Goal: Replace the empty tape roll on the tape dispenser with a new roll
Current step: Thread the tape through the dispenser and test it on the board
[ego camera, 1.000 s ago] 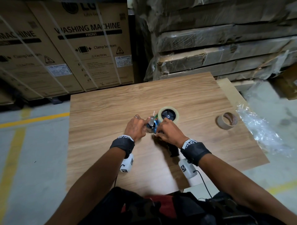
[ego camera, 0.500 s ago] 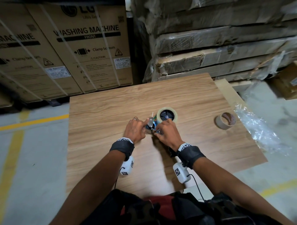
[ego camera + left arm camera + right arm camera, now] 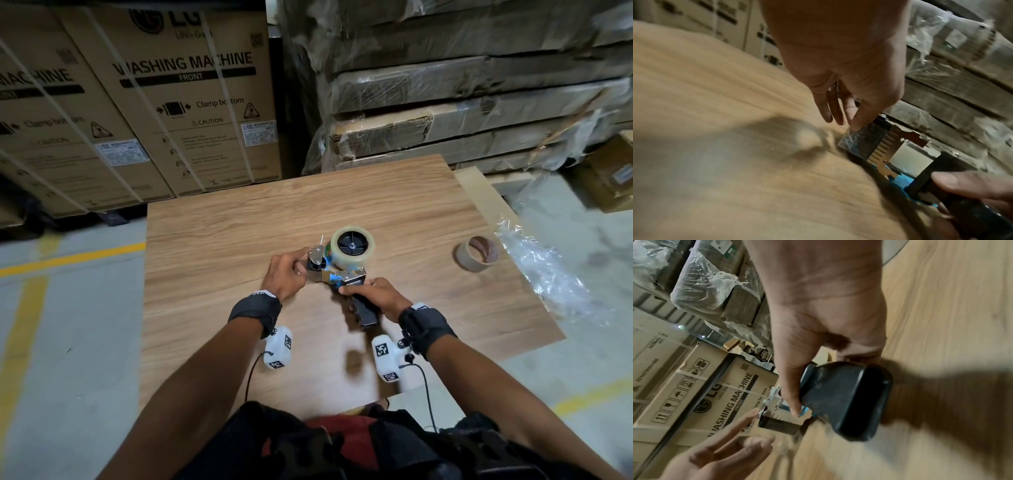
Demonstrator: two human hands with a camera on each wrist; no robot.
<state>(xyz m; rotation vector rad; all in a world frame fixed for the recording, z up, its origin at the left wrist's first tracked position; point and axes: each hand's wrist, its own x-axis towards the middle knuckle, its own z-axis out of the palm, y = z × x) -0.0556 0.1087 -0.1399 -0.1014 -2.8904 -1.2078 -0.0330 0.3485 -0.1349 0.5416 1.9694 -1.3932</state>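
A tape dispenser (image 3: 346, 275) lies on its side on the wooden table (image 3: 239, 222). A full clear tape roll (image 3: 349, 263) sits on its black hub. My right hand (image 3: 373, 294) grips the black handle (image 3: 846, 400), thumb along its side. My left hand (image 3: 286, 274) is at the roller end, fingers nearly straight. In the left wrist view a fingertip (image 3: 856, 128) touches the dark roller (image 3: 865, 142) beside the toothed blade. The empty brown cardboard core (image 3: 476, 253) stands apart at the table's right.
Crumpled clear plastic wrap (image 3: 544, 277) lies at the table's right edge next to the core. Washing machine cartons (image 3: 191, 113) and wrapped stacked boards (image 3: 462, 102) stand behind the table. Grey floor with yellow lines surrounds it.
My right hand has slid back from the dispenser's metal body onto the handle, uncovering the blade end. The left hand stays at the roller, its fingers now straighter.
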